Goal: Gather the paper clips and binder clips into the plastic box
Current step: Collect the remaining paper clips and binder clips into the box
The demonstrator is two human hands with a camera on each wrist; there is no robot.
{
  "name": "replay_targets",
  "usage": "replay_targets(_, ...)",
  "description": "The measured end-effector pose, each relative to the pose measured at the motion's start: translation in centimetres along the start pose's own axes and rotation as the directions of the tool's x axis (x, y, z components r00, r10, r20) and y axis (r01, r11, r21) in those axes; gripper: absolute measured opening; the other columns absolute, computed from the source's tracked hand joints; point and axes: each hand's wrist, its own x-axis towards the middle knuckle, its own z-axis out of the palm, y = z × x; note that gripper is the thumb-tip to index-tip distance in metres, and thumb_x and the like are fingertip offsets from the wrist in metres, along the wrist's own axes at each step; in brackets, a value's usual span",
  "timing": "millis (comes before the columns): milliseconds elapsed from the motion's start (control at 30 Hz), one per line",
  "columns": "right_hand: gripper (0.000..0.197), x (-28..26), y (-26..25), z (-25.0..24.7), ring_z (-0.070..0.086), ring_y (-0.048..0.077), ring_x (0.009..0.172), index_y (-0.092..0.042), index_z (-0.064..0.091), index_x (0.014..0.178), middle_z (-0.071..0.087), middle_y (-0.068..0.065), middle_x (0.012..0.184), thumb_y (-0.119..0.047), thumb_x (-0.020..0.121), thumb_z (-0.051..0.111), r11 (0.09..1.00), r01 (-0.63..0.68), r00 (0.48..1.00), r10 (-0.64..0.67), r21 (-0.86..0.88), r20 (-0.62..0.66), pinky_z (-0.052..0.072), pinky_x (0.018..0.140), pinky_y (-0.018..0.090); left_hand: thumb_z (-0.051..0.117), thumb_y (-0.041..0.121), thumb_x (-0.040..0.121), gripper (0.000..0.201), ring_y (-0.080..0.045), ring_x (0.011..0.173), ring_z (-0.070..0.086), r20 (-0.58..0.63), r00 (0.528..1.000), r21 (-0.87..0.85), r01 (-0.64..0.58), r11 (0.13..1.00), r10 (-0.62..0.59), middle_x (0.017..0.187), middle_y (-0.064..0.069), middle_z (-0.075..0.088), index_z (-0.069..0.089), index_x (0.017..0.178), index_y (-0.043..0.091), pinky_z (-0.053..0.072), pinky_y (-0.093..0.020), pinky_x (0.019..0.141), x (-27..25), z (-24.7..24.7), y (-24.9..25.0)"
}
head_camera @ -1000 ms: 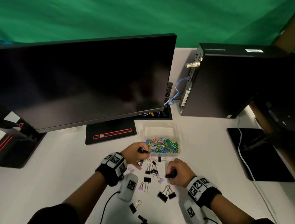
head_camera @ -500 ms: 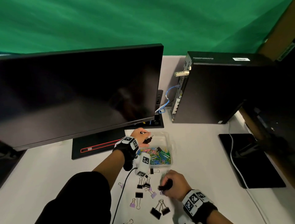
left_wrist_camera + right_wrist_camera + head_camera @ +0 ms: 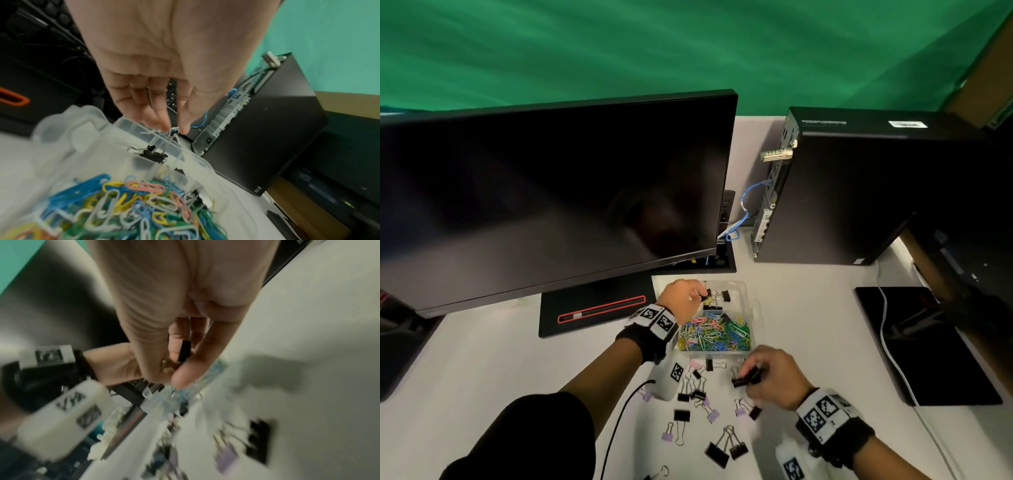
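A clear plastic box point(image 3: 752, 310) sits in front of the monitor, its near compartment full of coloured paper clips point(image 3: 717, 334). My left hand point(image 3: 700, 296) hovers over the far compartment and pinches the wire handles of a black binder clip point(image 3: 153, 154), which hangs just above that compartment. Another black binder clip point(image 3: 726, 295) lies inside it. My right hand point(image 3: 751, 375) is on the table just below the box, fingers curled round a black binder clip point(image 3: 184, 350). Several black and purple binder clips point(image 3: 726, 448) lie loose on the white table between my arms.
A large dark monitor point(image 3: 551, 192) on a black base point(image 3: 592, 308) stands left of the box. A black PC tower point(image 3: 859, 192) with a blue cable point(image 3: 743, 205) stands behind on the right. A black pad point(image 3: 921, 342) crossed by a white cable lies to the right.
My left hand has carried a black binder clip from the loose pile up to the box's far compartment. The right hand stayed by the pile, still gripping its clip.
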Motion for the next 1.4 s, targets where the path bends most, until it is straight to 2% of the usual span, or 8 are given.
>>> replay_targets(200, 0.026, 4.9, -4.4, -3.5, 0.066, 0.015, 0.068, -0.016, 0.064, 0.071, 0.059, 0.005, 0.099, 0.008, 0.067, 0.072, 0.995, 0.001, 0.997, 0.007, 0.096, -0.082, 0.057, 0.056, 0.021, 0.055, 0.007, 0.084, 0.022, -0.01, 0.081, 0.052, 0.126, 0.991, -0.005, -0.046, 0.999, 0.046, 0.095, 0.002, 0.056, 0.065, 0.101, 0.015, 0.042, -0.015, 0.072, -3.9, 1.6, -1.4)
replay_targets(433, 0.019, 12.0, -5.6, -3.5, 0.064, 0.014, 0.051, -0.014, 0.069, 0.076, 0.069, 0.013, 0.094, 0.004, 0.071, 0.071, 0.996, -0.087, 0.965, 0.092, 0.03, -0.244, 0.057, 0.055, 0.023, 0.052, 0.019, 0.091, 0.033, -0.018, 0.114, 0.047, 0.021, 0.996, 0.087, -0.085, 0.993, 0.084, 0.12, -0.004, 0.053, 0.054, 0.124, 0.019, 0.04, -0.033, 0.105, -4.3, 4.6, -0.2)
replay_targets(633, 0.031, 12.9, -4.1, -3.5, 0.064, 0.022, 0.093, -0.015, 0.072, 0.095, 0.069, 0.007, 0.106, 0.006, 0.075, 0.061, 0.992, -0.107, 0.975, 0.092, -0.065, -0.203, 0.05, 0.086, 0.025, 0.06, 0.028, 0.086, 0.035, -0.025, 0.114, 0.05, 0.0, 1.0, 0.082, 0.001, 0.997, -0.001, 0.119, -0.008, 0.052, 0.055, 0.12, 0.019, 0.046, -0.04, 0.098, -1.9, 5.9, 1.4)
replay_targets(867, 0.042, 10.7, -2.0, -4.8, 0.061, 0.014, 0.078, -0.02, 0.068, 0.099, 0.065, 0.003, 0.107, 0.011, 0.077, 0.05, 1.0, 0.003, 0.983, 0.002, 0.029, -0.183, 0.05, 0.071, 0.016, 0.062, 0.029, 0.085, 0.03, -0.027, 0.104, 0.054, -0.022, 1.0, 0.179, 0.009, 0.984, -0.005, 0.114, -0.011, 0.055, 0.055, 0.105, 0.009, 0.049, -0.038, 0.09, -0.5, 7.0, 2.1)
replay_targets(1000, 0.044, 8.6, -1.2, -5.6, 0.058, 0.017, 0.067, -0.023, 0.066, 0.083, 0.065, 0.003, 0.09, 0.016, 0.075, 0.048, 0.997, 0.031, 0.973, -0.013, 0.075, -0.23, 0.058, 0.072, 0.037, 0.057, 0.024, 0.088, 0.022, -0.028, 0.097, 0.057, -0.03, 0.999, 0.181, -0.027, 0.983, 0.033, 0.106, -0.014, 0.059, 0.058, 0.097, 0.005, 0.05, -0.038, 0.086, -0.2, 6.9, 2.8)
replay_targets(1133, 0.037, 4.7, -0.2, -5.5, 0.054, 0.002, 0.063, -0.029, 0.056, 0.065, 0.065, 0.0, 0.083, 0.007, 0.075, 0.059, 0.988, 0.08, 0.994, -0.089, -0.134, -0.063, 0.048, 0.061, 0.019, 0.054, 0.026, 0.091, 0.02, -0.026, 0.084, 0.062, -0.074, 0.997, 0.085, -0.023, 0.996, 0.029, 0.091, -0.013, 0.066, 0.059, 0.093, 0.006, 0.053, -0.035, 0.076, -0.3, 5.6, 2.8)
replay_targets(1233, 0.027, 1.8, 1.0, -4.0, 0.05, -0.006, 0.067, -0.032, 0.059, 0.08, 0.059, -0.006, 0.086, -0.014, 0.069, 0.075, 0.95, 0.09, 0.988, -0.047, -0.297, 0.15, 0.041, 0.066, 0.014, 0.052, 0.028, 0.092, 0.018, -0.023, 0.078, 0.062, -0.146, 0.988, 0.005, 0.061, 0.998, -0.059, 0.086, -0.01, 0.068, 0.058, 0.094, 0.011, 0.05, -0.03, 0.07, 0.5, 3.6, 1.8)
replay_targets(1400, 0.101, -2.4, 2.0, -0.2, 0.041, 0.012, 0.107, -0.029, 0.032, 0.136, 0.036, -0.005, 0.12, -0.046, 0.051, 0.084, 0.928, 0.034, 0.939, 0.097, -0.37, 0.33, 0.035, 0.1, 0.022, 0.044, 0.026, 0.095, 0.025, -0.03, 0.096, 0.062, -0.137, 0.971, -0.006, 0.195, 0.981, -0.194, 0.102, -0.015, 0.069, 0.057, 0.11, 0.011, 0.049, -0.035, 0.082, 2.2, 1.1, -0.8)
